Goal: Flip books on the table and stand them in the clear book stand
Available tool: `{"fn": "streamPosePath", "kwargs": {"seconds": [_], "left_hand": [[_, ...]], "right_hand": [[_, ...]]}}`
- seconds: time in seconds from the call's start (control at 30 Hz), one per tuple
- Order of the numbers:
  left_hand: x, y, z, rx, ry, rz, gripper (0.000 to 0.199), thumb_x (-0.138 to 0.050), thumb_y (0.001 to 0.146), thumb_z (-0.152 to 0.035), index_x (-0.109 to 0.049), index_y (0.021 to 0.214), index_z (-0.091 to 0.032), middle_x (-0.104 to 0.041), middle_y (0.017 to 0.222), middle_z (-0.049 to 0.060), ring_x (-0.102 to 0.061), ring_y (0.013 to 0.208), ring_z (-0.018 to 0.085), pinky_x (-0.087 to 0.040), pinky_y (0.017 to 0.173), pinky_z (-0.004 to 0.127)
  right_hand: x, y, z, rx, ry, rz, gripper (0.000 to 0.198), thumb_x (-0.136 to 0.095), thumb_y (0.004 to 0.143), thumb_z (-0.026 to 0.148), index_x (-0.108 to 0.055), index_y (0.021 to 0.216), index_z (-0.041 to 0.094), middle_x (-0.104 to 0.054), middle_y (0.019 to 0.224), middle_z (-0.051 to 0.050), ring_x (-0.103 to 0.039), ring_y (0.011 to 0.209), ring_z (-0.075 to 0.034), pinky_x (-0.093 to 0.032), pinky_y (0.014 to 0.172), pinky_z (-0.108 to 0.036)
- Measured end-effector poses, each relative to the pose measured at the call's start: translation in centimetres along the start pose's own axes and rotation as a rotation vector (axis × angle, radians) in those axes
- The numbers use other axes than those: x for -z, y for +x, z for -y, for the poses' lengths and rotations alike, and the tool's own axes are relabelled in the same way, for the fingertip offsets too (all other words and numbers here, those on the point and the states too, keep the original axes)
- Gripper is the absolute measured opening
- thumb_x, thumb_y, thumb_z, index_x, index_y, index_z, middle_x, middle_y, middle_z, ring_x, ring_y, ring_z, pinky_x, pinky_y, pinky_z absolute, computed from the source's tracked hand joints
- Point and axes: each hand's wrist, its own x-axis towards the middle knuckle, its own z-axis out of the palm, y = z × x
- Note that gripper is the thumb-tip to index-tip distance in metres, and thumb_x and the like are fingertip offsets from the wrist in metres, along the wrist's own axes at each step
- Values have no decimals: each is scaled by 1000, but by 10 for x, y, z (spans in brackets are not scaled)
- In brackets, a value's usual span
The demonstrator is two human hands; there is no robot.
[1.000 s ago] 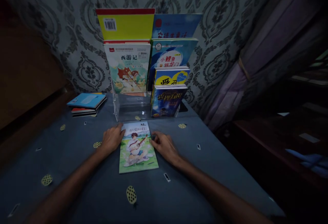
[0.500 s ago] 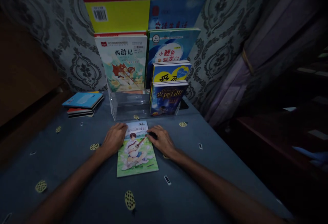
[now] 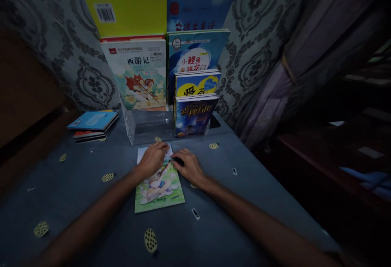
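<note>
A thin picture-covered book [image 3: 159, 197] lies flat on the table, its cover showing a seated figure with a guitar-like instrument on green grass. My left hand [image 3: 152, 159] rests across the upper part of the cover, fingers stretched toward the top right corner and hiding most of the title. At the book's right edge is my right hand [image 3: 189, 167], its thumb and fingertips closed on the edge near the upper corner, with a dark gap inside the curl. The two hands are close together but apart.
Behind the book stands a clear acrylic rack [image 3: 146, 130] with several upright books, among them a white-topped one [image 3: 140, 75] and a dark blue one [image 3: 195, 116]. A small stack of books [image 3: 93, 121] lies at left. A tied curtain [image 3: 269, 91] hangs beyond the patterned tablecloth [image 3: 100, 214].
My left hand has slid right from the book's left edge onto the cover, over the title. My right hand stays by the right edge. The view has shifted slightly.
</note>
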Motion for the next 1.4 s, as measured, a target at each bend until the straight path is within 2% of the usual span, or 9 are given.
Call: {"fn": "streamPosePath", "kwargs": {"seconds": [0.13,0.23,0.4,0.53,0.8,0.97,1.17,1.4], "left_hand": [[0,5,0,0,-37,8,32,-46,92,-8,-67,115,-16,-66,120,11,-58,110,25,-46,94,39],[-3,5,3,-6,-91,-25,35,-45,92,-8,-66,118,-17,-66,122,11,-59,111,26,-47,94,41],[-12,5,15,-13,-229,-109,41,-44,89,-4,-67,120,-18,-69,118,10,-61,112,24,-47,100,43],[-15,5,20,-11,-294,-147,43,-42,88,-4,-65,122,-19,-70,116,8,-61,112,22,-46,104,44],[-13,0,16,18,-245,-172,46,-42,89,-6,-54,132,-15,-65,124,12,-60,116,22,-47,104,41],[-9,-5,5,-43,-149,-139,36,-40,92,-8,-57,124,-14,-65,118,13,-61,112,23,-50,100,41],[-12,-16,-3,-100,-49,-92,35,-45,94,-16,-57,126,-11,-60,133,18,-55,127,26,-45,108,45],[-6,-37,-18,-227,-93,-71,37,-41,97,-17,-60,129,-15,-62,135,13,-56,129,23,-45,110,45]], "right_hand": [[-1,0,-4,15,-3,10,15,-65,84,13,-71,95,20,-72,90,-4,-65,86,-20,-45,95,-39],[-2,0,-6,28,-28,30,17,-64,86,15,-71,101,19,-71,97,-6,-63,95,-22,-43,98,-40],[1,2,-3,54,-170,121,30,-55,94,25,-65,122,19,-65,119,-11,-55,110,-26,-43,96,-42],[6,10,0,34,-292,170,34,-46,99,26,-62,129,21,-61,119,-12,-51,109,-26,-42,92,-42],[6,25,-11,-1,-305,190,38,-43,100,24,-58,134,20,-60,116,-12,-49,106,-26,-40,92,-42],[6,26,-15,-11,-251,186,37,-44,99,21,-60,132,21,-59,123,-10,-49,112,-24,-39,95,-41],[4,26,-22,-21,-221,194,38,-44,100,24,-58,135,23,-58,128,-10,-48,118,-25,-37,98,-41],[5,25,-20,-5,-265,185,37,-44,100,24,-59,134,25,-58,127,-10,-49,117,-24,-39,95,-40]]}}
